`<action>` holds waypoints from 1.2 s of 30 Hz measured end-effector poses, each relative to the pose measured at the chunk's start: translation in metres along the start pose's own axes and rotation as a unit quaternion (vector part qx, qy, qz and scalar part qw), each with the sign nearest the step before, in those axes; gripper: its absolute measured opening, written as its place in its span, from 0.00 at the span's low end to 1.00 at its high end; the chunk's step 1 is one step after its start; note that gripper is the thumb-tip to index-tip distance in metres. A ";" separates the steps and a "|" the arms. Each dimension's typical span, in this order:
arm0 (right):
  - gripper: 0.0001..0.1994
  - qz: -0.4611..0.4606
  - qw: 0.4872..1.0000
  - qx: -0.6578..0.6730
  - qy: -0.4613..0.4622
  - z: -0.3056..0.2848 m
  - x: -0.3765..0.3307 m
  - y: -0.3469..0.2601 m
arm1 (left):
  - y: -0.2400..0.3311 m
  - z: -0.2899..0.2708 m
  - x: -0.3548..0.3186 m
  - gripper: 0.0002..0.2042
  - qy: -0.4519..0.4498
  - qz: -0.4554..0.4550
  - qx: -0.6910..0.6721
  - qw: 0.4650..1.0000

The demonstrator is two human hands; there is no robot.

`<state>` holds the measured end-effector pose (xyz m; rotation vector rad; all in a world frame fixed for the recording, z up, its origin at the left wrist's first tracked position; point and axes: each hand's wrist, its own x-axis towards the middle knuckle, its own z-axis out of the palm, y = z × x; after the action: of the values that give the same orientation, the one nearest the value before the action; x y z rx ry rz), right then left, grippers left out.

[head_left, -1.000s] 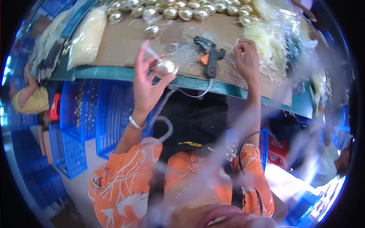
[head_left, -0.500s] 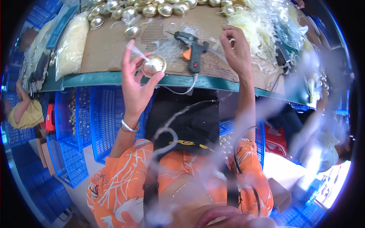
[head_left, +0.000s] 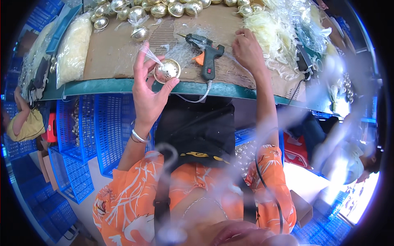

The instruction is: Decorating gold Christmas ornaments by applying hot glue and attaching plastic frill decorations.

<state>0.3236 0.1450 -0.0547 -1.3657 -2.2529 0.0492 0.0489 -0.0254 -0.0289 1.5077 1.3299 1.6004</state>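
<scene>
My left hand (head_left: 148, 92) holds a shiny gold ball ornament (head_left: 167, 71) by its rim between thumb and fingers, above the table's near edge. A thin whitish ribbon (head_left: 151, 55) runs from the ball up to my raised fingertips. Over the cardboard, my right hand (head_left: 248, 52) is closed with its fingers bent downward; whatever they pinch, if anything, is hidden. Between the two hands lies a dark glue gun (head_left: 210, 57) with an orange trigger, its nozzle toward the upper left. A pile of pale, translucent strips (head_left: 269, 30) sits just right of my right hand.
Several gold balls (head_left: 175, 10) line the far side of the cardboard (head_left: 119, 49). A bag of pale material (head_left: 74, 51) lies at left. The glue gun's cord (head_left: 197, 100) hangs over the green table edge (head_left: 111, 85). Blue crates (head_left: 113, 135) stand below; other people sit at both sides.
My right hand has shifted slightly left and turned downward, its fingers now bent toward the cardboard. The gold ball has tilted a little in my left hand, which stays nearly in place.
</scene>
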 end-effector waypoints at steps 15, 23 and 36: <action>0.03 -0.039 0.998 0.033 0.036 -0.027 0.003 0.003 | 0.002 0.000 0.002 0.49 -0.016 -0.009 0.046 0.999; 0.05 -0.064 0.998 -0.002 -0.020 -0.017 0.005 0.014 | -0.004 0.006 0.001 0.46 -0.016 0.006 0.028 0.999; 0.09 -0.025 0.993 0.116 -0.024 -0.025 0.005 -0.001 | -0.005 0.005 0.000 0.49 -0.004 0.016 0.050 0.999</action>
<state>0.3318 0.1427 -0.0304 -1.1971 -2.2379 0.3182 0.0524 -0.0223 -0.0345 1.6009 1.4063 1.5667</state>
